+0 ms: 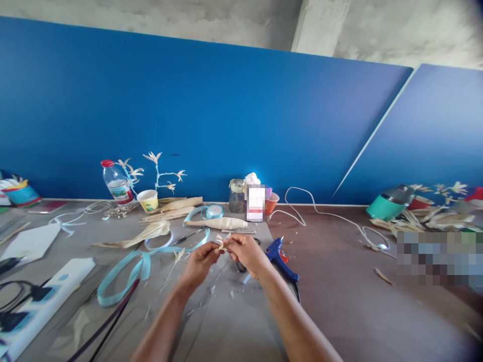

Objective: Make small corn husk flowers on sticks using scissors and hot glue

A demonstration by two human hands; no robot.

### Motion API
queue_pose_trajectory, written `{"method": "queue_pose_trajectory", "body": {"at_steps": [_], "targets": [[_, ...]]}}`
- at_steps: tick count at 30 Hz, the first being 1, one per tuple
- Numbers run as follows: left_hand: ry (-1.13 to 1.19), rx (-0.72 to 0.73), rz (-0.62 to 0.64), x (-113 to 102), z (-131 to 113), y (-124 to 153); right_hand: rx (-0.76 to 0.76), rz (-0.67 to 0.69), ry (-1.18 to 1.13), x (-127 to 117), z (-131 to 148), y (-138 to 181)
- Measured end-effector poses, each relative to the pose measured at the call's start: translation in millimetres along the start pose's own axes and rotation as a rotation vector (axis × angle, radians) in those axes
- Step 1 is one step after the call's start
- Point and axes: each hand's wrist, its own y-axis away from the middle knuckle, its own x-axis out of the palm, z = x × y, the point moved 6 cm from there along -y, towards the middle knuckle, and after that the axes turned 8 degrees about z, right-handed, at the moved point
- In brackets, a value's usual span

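Observation:
Both my hands meet over the middle of the table, pinching a small pale corn-husk flower (221,245) between their fingertips. My left hand (199,262) grips it from the left, fingers closed. From the right, my right hand (245,254) holds its upper part, thumb and finger pressed together. A finished-looking husk flower on a thin stem (178,257) lies just left of my left hand. Beyond the hands rests a long husk piece (222,222). The blue glue gun (282,261) lies beside my right wrist, its nozzle pointing up and away. Fingers partly hide the held flower.
Light-blue ribbon (121,281) loops across the left side, near a white power strip (49,306) with plugs. At the back stand a water bottle (117,183), a paper cup (148,200) with flower branches, and a glass jar (237,196). A white cable (332,213) runs right.

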Motion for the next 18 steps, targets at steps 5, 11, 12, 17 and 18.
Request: {"method": "queue_pose_trajectory", "body": {"at_steps": [5,11,12,17,18], "targets": [[-0.071,0.035,-0.002,-0.8,-5.6,1.1,0.022,0.003,-0.069,2.2,1.1,0.6],[-0.051,0.067,0.018,0.1,-10.7,3.1,0.083,0.093,-0.247,7.3,1.5,2.0],[-0.039,0.07,0.023,0.3,-10.9,3.2,0.098,0.107,-0.271,7.7,1.1,2.2],[0.003,0.096,0.056,2.0,-11.5,2.7,0.171,0.161,-0.357,7.8,-2.5,3.1],[0.007,0.101,0.06,2.3,-11.6,2.5,0.182,0.171,-0.363,8.0,-3.3,3.4]]}}
